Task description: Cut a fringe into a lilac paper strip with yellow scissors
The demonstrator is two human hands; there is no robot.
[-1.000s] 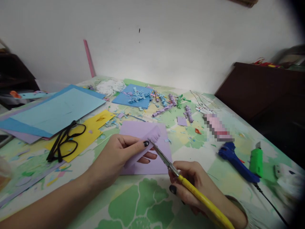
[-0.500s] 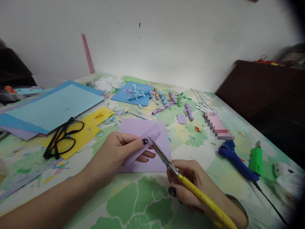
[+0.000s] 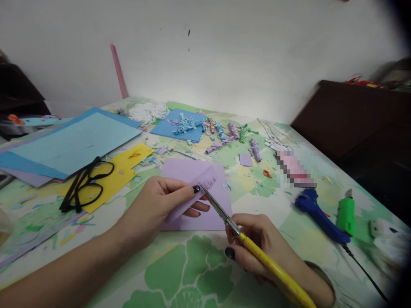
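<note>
Head view: pinching fringed purple paper (image 3: 209, 175) in left hand (image 3: 167, 197) above purple sheet (image 3: 205, 222) on bench (image 3: 180, 271), likely to steady its edge against the blades; gripping yellow-handled scissors (image 3: 268, 259) in right hand (image 3: 274, 241), pointed at the fringe.

A plain white wall (image 3: 237, 64) with small dark marks stands behind. A dark brown wooden cabinet (image 3: 356, 115) is at the right. Light looks soft.

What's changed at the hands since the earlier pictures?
Only a slight shift of the view; nothing was taken hold of or let go. The left hand still pinches the slit purple paper, and the right hand still holds the scissors at it.
</note>
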